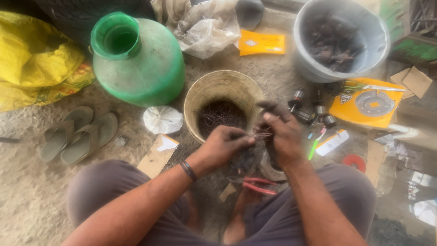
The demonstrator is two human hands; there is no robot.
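Head view, person seated on the ground with knees spread, both hands working together just in front of a tan bucket [221, 89]. Left hand [223, 145] is curled closed, fingers pinching a small dark part [248, 159] held between the two hands; a dark band sits on that wrist. Right hand [281, 136] is also closed around the same dark part from the other side, index finger raised slightly, with thin coppery wire strands [263, 135] showing between the fingertips of both hands. Exact shape of the part cannot be made out: blurred and largely covered by the fingers. The tan bucket holds a dark tangle of wire at its bottom. Red-handled pliers [258, 186] lie on the ground below the hands, between the knees. Left of the bucket: a crumpled white bag [162, 119], a green plastic jug [141, 59], a pair of grey sandals [77, 134] and a yellow sack [36, 64]. Right of the hands: several small motor armatures [314, 111] standing on the ground, near a flat yellow package [368, 104] with scissors lying on it. A grey bucket [309, 64] of dark scrap pieces stands well behind these.
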